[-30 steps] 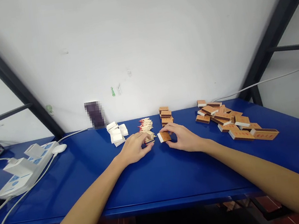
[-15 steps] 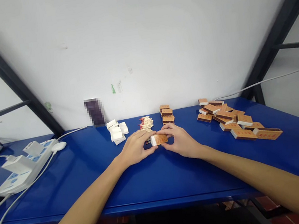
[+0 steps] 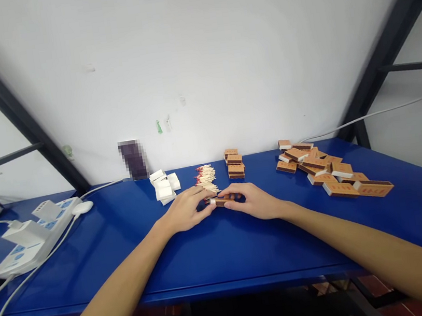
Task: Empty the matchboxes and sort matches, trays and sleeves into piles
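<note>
Matchbox (image 3: 222, 202) | left hand (image 3: 187, 209): fingers (image 3: 205, 212) pinching white end | right hand (image 3: 258, 201): gripping brown end | matches (image 3: 206, 175) just behind

Nothing legible. Reddish print on the matchboxes (image 3: 341, 168) heaped at right, too small and blurred to make out.
</note>
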Motion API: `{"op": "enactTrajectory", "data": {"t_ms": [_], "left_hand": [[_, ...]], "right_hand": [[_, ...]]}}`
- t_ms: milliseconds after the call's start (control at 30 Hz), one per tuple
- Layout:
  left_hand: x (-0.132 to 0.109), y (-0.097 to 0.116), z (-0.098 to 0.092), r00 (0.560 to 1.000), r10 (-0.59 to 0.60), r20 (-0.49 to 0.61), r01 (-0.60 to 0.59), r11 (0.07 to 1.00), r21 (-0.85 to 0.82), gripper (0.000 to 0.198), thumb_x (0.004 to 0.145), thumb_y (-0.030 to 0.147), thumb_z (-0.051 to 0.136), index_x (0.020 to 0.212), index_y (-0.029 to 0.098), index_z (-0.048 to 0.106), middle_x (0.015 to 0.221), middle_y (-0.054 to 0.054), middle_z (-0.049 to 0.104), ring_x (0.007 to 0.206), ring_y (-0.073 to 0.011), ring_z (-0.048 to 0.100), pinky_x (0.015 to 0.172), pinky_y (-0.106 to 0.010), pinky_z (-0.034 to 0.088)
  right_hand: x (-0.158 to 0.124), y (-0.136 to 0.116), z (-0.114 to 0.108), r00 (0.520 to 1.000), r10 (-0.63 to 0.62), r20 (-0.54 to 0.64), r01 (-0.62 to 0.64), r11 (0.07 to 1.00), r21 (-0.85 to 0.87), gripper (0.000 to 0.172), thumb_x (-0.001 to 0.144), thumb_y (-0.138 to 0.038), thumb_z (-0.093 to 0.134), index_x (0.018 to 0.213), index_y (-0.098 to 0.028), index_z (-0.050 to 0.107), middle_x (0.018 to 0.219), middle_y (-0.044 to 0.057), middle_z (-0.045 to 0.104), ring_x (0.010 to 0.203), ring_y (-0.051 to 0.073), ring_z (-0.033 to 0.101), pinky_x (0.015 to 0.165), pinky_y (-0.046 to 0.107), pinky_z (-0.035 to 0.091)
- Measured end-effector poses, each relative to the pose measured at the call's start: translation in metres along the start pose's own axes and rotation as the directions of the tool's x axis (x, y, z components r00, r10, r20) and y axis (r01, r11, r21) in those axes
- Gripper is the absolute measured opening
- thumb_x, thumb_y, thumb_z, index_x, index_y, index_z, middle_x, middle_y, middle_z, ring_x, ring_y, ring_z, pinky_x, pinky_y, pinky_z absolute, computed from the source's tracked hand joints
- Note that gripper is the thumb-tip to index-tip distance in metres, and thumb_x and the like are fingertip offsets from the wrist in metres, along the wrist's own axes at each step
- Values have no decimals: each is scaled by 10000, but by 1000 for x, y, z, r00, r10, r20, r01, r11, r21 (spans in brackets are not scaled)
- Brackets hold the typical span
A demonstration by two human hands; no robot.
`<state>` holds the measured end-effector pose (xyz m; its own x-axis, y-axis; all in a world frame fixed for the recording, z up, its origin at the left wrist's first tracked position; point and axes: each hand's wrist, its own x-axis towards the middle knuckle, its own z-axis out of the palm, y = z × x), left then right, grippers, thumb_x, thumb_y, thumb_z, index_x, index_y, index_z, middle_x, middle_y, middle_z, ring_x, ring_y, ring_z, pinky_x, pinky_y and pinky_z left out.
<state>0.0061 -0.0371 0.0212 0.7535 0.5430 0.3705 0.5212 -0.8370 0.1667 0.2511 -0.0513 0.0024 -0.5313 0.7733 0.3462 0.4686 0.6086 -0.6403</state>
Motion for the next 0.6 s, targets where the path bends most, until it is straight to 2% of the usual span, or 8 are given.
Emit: {"op": "enactTrajectory", "data": {"t_ms": [133, 233, 367, 433, 533, 600], "left_hand": [[-1, 2, 1, 1000, 15, -18, -15, 1000, -15, 404, 902, 298, 592, 1296, 219, 548, 1142, -74, 665, 1026, -238, 624, 895, -372, 509], [-1, 3, 4, 1000, 9, -21, -9, 1000, -5, 487, 883, 264, 610, 1357, 220, 506, 1114, -69, 670, 993, -230, 634, 871, -358, 518], [0, 4, 7, 999, 20, -36, -20, 1000, 16, 440, 897, 283, 617, 1325, 215, 540, 1122, -74, 675, 984, -226, 641, 851, -351, 522], [1, 3, 8, 998, 32, -59, -31, 999, 30, 407, 904, 302, 620, 1297, 210, 563, 1138, -81, 676, 1002, -230, 644, 855, -353, 521], [2, 3, 9, 992, 38, -118, -32, 998, 58, 384, 907, 343, 635, 1259, 197, 591, 1117, -89, 683, 998, -236, 646, 846, -362, 516], [3, 3, 11, 985, 16, -173, -4, 998, 69, 355, 898, 396, 653, 1190, 196, 622, 1022, -71, 696, 912, -223, 649, 800, -351, 508]], "right_hand": [[1, 1, -4, 1000, 27, 13, -28, 999, 32, 344, 981, -435, 468, 1092, -203, 697, 932, 34, 713, 773, 174, 596, 713, 309, 456], [2, 1, -6, 999, 45, 9, -45, 999, 28, 390, 1000, -450, 413, 1042, -191, 702, 919, 34, 714, 804, 190, 606, 739, 323, 454], [3, 1, -6, 997, 72, 16, -74, 992, 102, 411, 998, -464, 407, 1004, -176, 700, 981, 48, 717, 899, 215, 627, 823, 349, 464], [4, 1, -5, 996, 91, 10, -91, 985, 145, 427, 993, -480, 410, 965, -170, 702, 946, 46, 710, 874, 206, 622, 806, 341, 469], [6, 2, -3, 989, 147, 13, -144, 941, 308, 403, 965, -494, 465, 1008, -163, 692, 829, 26, 682, 722, 162, 609, 682, 301, 474], [7, 2, 0, 981, 195, 20, -181, 860, 477, 373, 897, -464, 593, 1104, -161, 660, 822, 20, 684, 658, 140, 607, 625, 281, 479]]}}
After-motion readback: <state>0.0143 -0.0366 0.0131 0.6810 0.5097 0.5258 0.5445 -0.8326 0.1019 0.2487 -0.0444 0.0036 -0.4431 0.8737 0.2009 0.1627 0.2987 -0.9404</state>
